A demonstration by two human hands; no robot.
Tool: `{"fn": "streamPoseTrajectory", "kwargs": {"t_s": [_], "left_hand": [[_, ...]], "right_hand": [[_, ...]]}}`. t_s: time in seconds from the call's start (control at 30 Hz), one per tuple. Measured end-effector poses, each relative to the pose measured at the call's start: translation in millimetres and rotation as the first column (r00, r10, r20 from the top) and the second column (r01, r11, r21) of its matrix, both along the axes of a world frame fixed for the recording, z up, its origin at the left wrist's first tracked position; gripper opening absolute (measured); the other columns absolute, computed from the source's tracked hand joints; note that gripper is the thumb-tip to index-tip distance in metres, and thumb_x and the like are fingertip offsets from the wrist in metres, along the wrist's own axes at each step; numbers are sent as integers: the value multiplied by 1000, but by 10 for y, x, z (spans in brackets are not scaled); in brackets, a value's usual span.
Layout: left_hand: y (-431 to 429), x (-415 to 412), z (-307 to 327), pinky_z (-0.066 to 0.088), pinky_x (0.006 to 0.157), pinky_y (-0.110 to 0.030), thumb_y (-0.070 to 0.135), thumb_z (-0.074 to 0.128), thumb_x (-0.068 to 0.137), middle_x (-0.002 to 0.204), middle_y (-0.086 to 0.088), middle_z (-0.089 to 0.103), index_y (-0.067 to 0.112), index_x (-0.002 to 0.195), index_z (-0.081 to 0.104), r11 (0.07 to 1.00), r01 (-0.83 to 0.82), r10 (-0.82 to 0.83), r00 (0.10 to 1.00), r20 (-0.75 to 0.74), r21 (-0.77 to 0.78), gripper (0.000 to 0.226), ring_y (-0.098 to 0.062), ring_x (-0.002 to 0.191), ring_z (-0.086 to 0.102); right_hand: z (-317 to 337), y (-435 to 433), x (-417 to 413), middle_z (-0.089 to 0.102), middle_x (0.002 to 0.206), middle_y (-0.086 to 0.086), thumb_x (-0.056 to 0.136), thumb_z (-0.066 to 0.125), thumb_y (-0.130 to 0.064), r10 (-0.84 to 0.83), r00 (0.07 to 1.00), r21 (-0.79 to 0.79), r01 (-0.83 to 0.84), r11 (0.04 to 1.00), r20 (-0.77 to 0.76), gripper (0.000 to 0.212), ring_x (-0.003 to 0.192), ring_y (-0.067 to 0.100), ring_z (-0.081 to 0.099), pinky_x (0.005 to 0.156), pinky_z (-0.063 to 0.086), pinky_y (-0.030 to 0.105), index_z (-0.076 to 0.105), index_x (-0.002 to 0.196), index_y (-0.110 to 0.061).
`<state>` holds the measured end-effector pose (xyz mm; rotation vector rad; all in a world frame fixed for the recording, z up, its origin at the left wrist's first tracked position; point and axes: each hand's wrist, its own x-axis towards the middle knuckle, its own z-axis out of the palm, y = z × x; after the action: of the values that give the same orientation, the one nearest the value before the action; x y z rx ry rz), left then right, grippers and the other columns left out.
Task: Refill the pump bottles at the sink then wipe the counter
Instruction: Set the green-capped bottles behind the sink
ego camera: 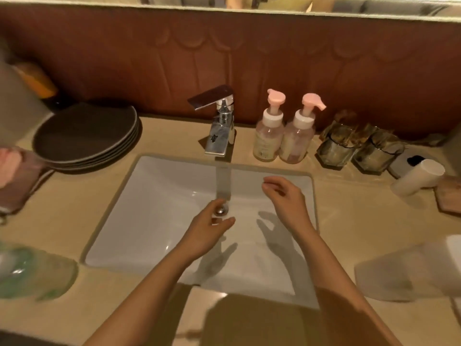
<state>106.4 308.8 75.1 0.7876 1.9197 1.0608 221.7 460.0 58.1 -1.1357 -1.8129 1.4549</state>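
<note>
While left hand (pixel 208 229) and right hand (pixel 287 198) hover slack, empty over sink (pixel 154 208), pump bottles (pixel 268 141) beyond

Both hands hover over the white sink (pixel 154 196) — left hand (pixel 208 232), right hand (pixel 287 196) (fingers loose) — two pump bottles (pixel 282 136) stand beside the faucet (pixel 219 121).

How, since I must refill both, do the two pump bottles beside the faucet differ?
The faucet-side bottle shows no sideways spout; the outer bottle has its spout pointing right, toward the glasses. The faucet-side bottle shows a cream label; the outer bottle looks pinker low down. Both are clear, upright, with pink pumps.
</note>
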Motion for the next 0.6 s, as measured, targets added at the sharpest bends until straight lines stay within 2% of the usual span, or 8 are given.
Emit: {"fn": "streamPoseTrajectory", "kwargs": {"t_s": [0.1,0.2,0.27,0.33,0.4,0.47,0.6], "left_hand": [[-423,-33,11,42,64,0,23,58,92,123,8,56,27,124,52,994,-104,103,995,13,37,32,4,91,57],[-919,-47,14,45,65,-5,16,57,93,114,4,62,23,118,59,958,-267,255,959,124,100,26,2,88,62],[-1247,-48,-13,50,73,-13,12,57,92,108,5,66,25,111,63,929,-349,329,932,150,126,24,-6,92,64],[-1575,-47,-72,54,84,-27,8,59,91,103,3,69,26,106,66,894,-427,395,894,210,135,24,-17,97,65],[-1918,-57,-114,53,87,-31,12,64,87,101,0,70,23,104,67,876,-464,428,873,234,130,21,-18,96,66],[-2193,-78,-140,53,86,-28,21,62,79,99,-1,71,22,103,67,876,-465,427,871,243,129,24,-17,95,66],[-2811,-279,-171,50,89,-29,12,63,87,96,3,72,21,102,67,900,-425,391,887,247,102,18,-15,95,66]], "right_hand": [[48,-361,-61,67,95,-6,88,62,-11,130,991,41,-129,991,-13,16,87,-2,61,75,45,8,67,102,-16],[85,-746,-116,68,97,-10,88,61,-11,239,971,83,-239,967,9,17,90,-3,62,81,46,10,68,103,-17],[115,-984,-119,68,98,-15,89,61,-13,258,965,136,-261,956,40,17,93,-4,61,81,44,8,67,102,-22],[140,-1211,-109,66,101,-17,90,60,-15,251,964,188,-263,946,83,18,96,-5,59,77,43,7,66,104,-24],[141,-1470,-129,64,103,-19,90,59,-18,236,964,214,-258,942,123,18,98,-7,57,72,44,8,65,106,-27],[135,-1715,-134,63,106,-21,90,59,-20,213,967,238,-241,941,136,19,101,-7,55,70,45,10,65,107,-28],[110,-2325,-306,60,110,-23,90,58,-21,194,969,246,-228,942,154,24,104,-12,50,73,40,3,63,112,-30]]}}
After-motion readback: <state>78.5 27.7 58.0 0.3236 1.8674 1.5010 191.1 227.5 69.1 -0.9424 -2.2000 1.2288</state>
